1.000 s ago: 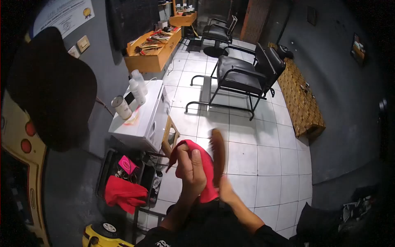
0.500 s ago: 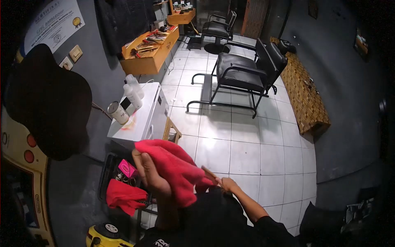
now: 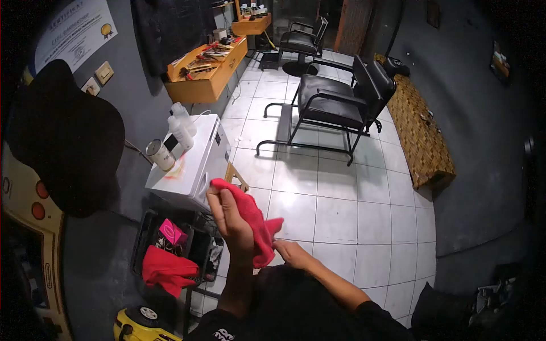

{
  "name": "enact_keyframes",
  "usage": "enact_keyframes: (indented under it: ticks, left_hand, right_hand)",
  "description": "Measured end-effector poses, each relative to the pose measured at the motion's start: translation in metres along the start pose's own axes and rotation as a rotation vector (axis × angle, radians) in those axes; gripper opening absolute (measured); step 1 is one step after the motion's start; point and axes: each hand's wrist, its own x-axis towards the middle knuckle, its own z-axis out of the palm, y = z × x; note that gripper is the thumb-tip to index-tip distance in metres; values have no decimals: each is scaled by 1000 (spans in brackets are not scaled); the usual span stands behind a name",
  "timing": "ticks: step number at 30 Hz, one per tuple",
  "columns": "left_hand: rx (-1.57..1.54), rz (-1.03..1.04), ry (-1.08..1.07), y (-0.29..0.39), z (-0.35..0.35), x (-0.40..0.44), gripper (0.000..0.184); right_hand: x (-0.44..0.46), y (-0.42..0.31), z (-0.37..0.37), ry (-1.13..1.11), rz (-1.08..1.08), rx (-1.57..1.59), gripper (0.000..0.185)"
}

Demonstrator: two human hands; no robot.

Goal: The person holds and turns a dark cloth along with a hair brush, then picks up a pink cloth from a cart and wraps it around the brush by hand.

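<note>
My left hand (image 3: 234,219) is raised at the middle, its fingers and thumb closed around a red cloth (image 3: 257,227). The cloth bunches along the palm side and hangs down toward my body, with one corner sticking out to the right. My right hand (image 3: 293,254) is at the cloth's lower right edge, with its fingers curled in. Its fingertips are partly hidden, so I cannot make out what they hold.
A black tray (image 3: 142,230) at the lower left holds a pink box (image 3: 172,232) and another red cloth (image 3: 170,270). Bottles (image 3: 181,132) and a can (image 3: 160,154) stand on a white cabinet (image 3: 196,165). A black chair (image 3: 335,96) stands ahead on the tiles.
The left hand has moved right with the red cloth, which now looks more bunched. The right hand has shifted left and closer to the cloth; the thin brown piece by it no longer shows.
</note>
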Motion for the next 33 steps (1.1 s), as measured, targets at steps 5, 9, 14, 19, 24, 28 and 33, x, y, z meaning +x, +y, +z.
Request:
enact_keyframes:
  ticks: [5,9,14,19,24,28,33]
  left_hand:
    - [-65,-5,39,17,-6,-8,18]
    - [-74,-56,116,22,-2,-21,17]
    - [31,-41,66,20,11,-33,13]
    - [-22,-125,-128,-1,19,-42,13]
    - [56,-51,-93,9,20,-42,14]
    - [-56,26,4,42,16,-36,22]
    - [-31,-23,70,42,21,-36,21]
  right_hand:
    - [-26,187,22,-260,460,-354,54]
    - [-31,150,-12,-230,585,-554,56]
    - [-8,47,-43,230,312,-73,62]
    - [-16,-42,-50,-33,27,583,55]
    - [7,61,9,-279,139,-288,59]
    - [-25,154,8,-363,468,-446,56]
    - [-37,164,-19,-198,451,-553,59]
